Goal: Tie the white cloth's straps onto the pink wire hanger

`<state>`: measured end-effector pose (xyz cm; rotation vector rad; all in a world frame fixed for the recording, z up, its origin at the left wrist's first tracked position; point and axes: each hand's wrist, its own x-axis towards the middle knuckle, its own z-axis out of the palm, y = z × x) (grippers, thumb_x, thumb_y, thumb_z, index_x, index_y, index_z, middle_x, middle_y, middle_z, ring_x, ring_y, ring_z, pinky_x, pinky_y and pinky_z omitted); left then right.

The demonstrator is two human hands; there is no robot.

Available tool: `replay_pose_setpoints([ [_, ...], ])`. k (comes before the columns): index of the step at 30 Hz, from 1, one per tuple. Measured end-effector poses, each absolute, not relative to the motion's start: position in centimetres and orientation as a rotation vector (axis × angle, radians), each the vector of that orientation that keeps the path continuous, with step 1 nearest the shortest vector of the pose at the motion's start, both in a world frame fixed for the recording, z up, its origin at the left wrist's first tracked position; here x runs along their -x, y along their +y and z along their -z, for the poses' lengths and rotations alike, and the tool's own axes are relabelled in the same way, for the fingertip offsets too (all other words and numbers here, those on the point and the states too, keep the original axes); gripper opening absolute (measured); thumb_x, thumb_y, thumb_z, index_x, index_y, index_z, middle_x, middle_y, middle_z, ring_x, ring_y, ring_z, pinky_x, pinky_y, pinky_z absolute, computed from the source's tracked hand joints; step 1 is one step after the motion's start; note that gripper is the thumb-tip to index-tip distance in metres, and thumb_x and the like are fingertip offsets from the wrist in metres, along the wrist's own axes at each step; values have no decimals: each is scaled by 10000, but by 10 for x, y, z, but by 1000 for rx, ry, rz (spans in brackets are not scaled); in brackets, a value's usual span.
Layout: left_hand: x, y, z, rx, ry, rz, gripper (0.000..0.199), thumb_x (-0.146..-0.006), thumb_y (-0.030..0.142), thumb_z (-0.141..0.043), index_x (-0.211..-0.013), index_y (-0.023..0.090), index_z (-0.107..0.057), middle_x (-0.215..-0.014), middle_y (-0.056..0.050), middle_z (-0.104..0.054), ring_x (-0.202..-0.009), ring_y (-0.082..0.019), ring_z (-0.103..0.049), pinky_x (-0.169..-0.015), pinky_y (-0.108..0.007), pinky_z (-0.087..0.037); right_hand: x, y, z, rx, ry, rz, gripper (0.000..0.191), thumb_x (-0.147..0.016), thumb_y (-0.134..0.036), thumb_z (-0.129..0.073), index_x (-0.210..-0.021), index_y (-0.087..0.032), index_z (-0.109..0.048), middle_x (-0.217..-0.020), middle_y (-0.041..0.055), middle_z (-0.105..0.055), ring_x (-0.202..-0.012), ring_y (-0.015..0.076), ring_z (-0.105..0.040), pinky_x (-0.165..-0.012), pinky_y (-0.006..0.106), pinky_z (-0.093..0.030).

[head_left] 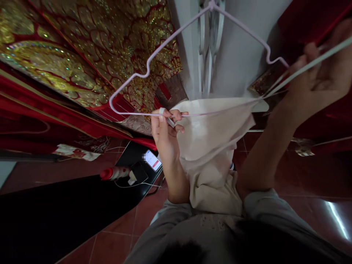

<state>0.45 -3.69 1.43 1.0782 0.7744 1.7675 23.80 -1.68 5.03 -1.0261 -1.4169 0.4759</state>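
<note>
A pale pink clothes hanger (176, 35) hangs in front of me, its top joint at the upper edge of the view. My left hand (168, 137) is closed round the hanger's lower bar, with a short white loop between its fingers. Off-white cloth (211, 126) drapes below the bar and down towards my lap. A whitish strap (305, 69) runs taut from the cloth's right corner up to the right. My right hand (324, 69), raised near the hanger's right end, grips this strap and is blurred by motion.
Red garments with gold sequins (118, 47) hang at the left, and dark red cloth (310, 25) at the right. A black table (68, 205) bears a lit phone (153, 160), a red-capped bottle (115, 173) and a white cable. Red tiles (115, 238) cover the floor.
</note>
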Motion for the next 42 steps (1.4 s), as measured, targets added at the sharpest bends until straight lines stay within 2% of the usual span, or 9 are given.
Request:
replay_pose_setpoints([
  [6, -11, -34, -11, -1078, 841, -1773, 428, -976, 677, -645, -978, 265, -531, -870, -41, -615, -933, -219, -747, -506, -213, -459, -242, -56, -18, 927, -1420, -396, 326, -1019, -528, -579, -1269, -373, -720, -1055, 20, -768, -1060, 297, -774, -779, 467, -662],
  [10, -17, -34, -11, -1033, 770, -1779, 388, -975, 633, -678, -983, 268, -547, -882, -31, -606, -958, -209, -751, -525, -198, -464, -231, -58, -8, 794, -1172, -122, 278, -1061, -371, -547, -1252, -443, -735, -1134, -28, -771, -980, 222, -767, -796, 413, -628],
  [15, -16, -35, -9, -992, 796, -1795, 345, -967, 585, -711, -994, 263, -590, -927, -37, -652, -985, -210, -760, -547, -188, -479, -188, -52, -13, 1083, -1521, -237, 232, -1048, -214, -558, -1104, -335, -748, -1115, -16, -810, -1163, 244, -729, -1114, 510, -480],
  [19, -13, -35, -4, -1013, 863, -1739, 309, -988, 556, -659, -1061, 256, -661, -1012, -75, -739, -971, -218, -773, -554, -209, -516, -185, -54, -17, 1128, -1553, -200, 223, -1048, -215, -559, -1030, -312, -759, -1040, -13, -806, -1022, 209, -715, -1046, 469, -486],
  [25, 7, -28, 12, -1021, 912, -2055, 215, -981, 273, -654, -1168, 257, -759, -1194, -63, -784, -998, -198, -777, -563, -207, -510, -196, -58, -26, 1044, -1604, -334, 244, -1070, -298, -542, -1121, -336, -778, -1004, -14, -786, -979, 193, -688, -970, 418, -538],
  [28, 33, -21, 17, -943, 1000, -2439, 260, -931, 83, -668, -1047, 268, -808, -1118, 10, -810, -894, -144, -775, -480, -181, -417, -196, -55, -22, 1027, -1578, -342, 240, -1060, -279, -558, -1115, -350, -780, -996, -17, -787, -974, 193, -683, -965, 424, -547],
  [30, 52, -17, 13, -1010, 1055, -2558, 262, -936, 68, -707, -1033, 283, -820, -1069, 46, -820, -916, -144, -781, -535, -208, -476, -195, -53, -18, 1018, -1564, -352, 250, -1047, -244, -561, -1064, -352, -786, -987, -16, -792, -966, 199, -681, -949, 432, -558],
  [35, 81, -9, -21, -1528, 994, -2152, 332, -909, 171, -847, -1206, 301, -776, -1253, 52, -787, -1372, -327, -647, -957, -461, -579, -194, -49, -12, 977, -1510, -353, 287, -1012, -164, -559, -989, -339, -784, -943, -24, -802, -914, 199, -678, -865, 422, -572],
  [42, 58, 5, -88, -1690, 1264, -1508, 124, -938, 272, -824, -869, 196, -755, -752, 23, -659, -886, -193, -661, -874, -342, -525, -206, -49, -14, 960, -1478, -314, 285, -984, -141, -588, -959, -325, -804, -895, -22, -813, -879, 222, -664, -822, 450, -552],
])
